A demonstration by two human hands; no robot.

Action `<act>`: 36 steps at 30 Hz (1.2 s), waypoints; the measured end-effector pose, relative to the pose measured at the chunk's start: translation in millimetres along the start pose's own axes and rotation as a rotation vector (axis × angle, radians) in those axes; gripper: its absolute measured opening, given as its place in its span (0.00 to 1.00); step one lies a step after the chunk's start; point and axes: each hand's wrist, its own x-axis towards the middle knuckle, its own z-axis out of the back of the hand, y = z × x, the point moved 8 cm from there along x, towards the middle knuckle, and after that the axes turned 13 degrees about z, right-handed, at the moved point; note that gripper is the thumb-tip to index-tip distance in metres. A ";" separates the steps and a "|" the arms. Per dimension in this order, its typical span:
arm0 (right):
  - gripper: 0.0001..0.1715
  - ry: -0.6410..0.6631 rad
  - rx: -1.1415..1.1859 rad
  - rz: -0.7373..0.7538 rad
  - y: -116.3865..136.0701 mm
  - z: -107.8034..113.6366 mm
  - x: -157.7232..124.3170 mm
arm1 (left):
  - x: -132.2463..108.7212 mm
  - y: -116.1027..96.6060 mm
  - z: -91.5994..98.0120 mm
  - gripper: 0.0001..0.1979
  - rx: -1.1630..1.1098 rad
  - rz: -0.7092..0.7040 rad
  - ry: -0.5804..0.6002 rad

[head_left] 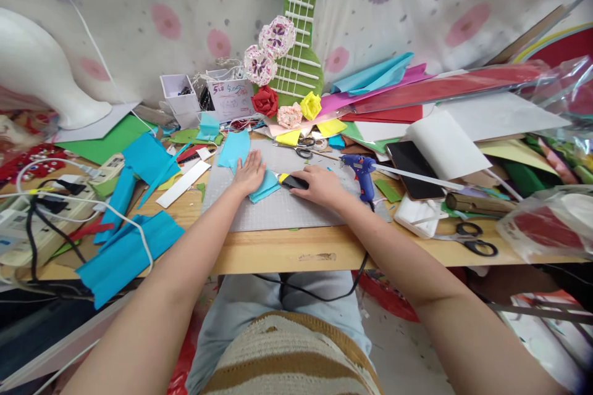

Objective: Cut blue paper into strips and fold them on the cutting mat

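- Your left hand (251,173) lies palm down, fingers extended, pressing on light blue paper (265,189) that shows on both sides of it; whether this is one piece or two, you cannot tell from this view.
- Your right hand (319,185) is closed around a yellow-and-black utility knife (293,182), its front end pointing left at the paper; blade contact is too small to make out.
- The paper lies on a grey cutting mat (287,220), at the middle of your wooden table (273,253).
- Just right of your right hand stands a blue glue gun (360,171).
- Beyond the mat, paper flowers (265,100) cluster against a green guitar shape (303,65).
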 end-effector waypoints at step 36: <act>0.26 0.028 0.018 -0.040 -3.8 -3.3 11.2 | 0.9 1.2 1.6 0.29 -0.068 0.008 0.036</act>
